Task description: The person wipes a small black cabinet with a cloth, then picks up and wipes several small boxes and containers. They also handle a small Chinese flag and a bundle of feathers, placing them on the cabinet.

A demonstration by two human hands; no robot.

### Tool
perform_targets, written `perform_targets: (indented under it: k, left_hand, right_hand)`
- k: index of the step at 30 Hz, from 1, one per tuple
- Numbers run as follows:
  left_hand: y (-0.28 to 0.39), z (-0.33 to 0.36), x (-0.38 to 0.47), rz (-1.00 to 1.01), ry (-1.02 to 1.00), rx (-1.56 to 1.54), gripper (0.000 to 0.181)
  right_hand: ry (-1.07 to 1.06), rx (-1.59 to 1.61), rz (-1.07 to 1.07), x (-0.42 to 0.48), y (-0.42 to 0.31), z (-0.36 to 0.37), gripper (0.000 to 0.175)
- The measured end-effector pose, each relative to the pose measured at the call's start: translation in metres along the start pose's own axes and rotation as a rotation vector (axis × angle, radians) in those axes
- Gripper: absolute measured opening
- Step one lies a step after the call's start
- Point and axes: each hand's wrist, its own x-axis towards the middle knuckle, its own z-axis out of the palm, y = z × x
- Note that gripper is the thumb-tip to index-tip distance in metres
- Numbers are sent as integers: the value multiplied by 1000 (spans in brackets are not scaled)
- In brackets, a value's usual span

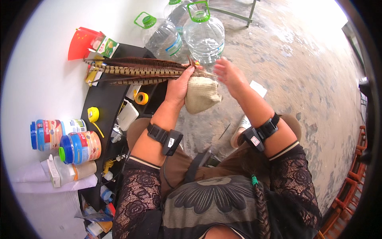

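Note:
My left hand point(178, 88) grips a bundle of long, dark-barred brown feathers point(146, 72), like pheasant tail feathers, near their quill ends. Their tips point left over the black shelf. Below the quills, against the same hand, hangs a cream knitted cloth piece point(200, 97); how it is held is hidden. A small red and yellow bit shows beside my thumb. To the right of the quills, my right hand point(229, 74) is raised and blurred, with nothing visible in its fingers.
Large clear water bottles point(204, 37) with green handles stand ahead. On the black shelf point(103, 97) at left are a yellow tape measure point(93, 114), blue-lidded plastic jars point(82, 147) and a small red flag point(82, 43). A yellow tape roll point(141, 98) sits lower. Wooden chairs point(347, 188) line the right.

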Motion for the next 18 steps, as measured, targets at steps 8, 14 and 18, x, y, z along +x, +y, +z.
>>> perform_targets:
  k: [8,14,18]
  left_hand:
    - [-18,-21,14,208,360,203,17]
    - [-16,-21,16,140,384,159,21]
    - [11,-29,15,147,541,196,24]
  right_hand:
    - [-271,-722,-264,-26,9,8,63]
    - [-190,-779,-92,-20,39,15,62]
    - [-236,-375,-55,-8,4,-7,48]
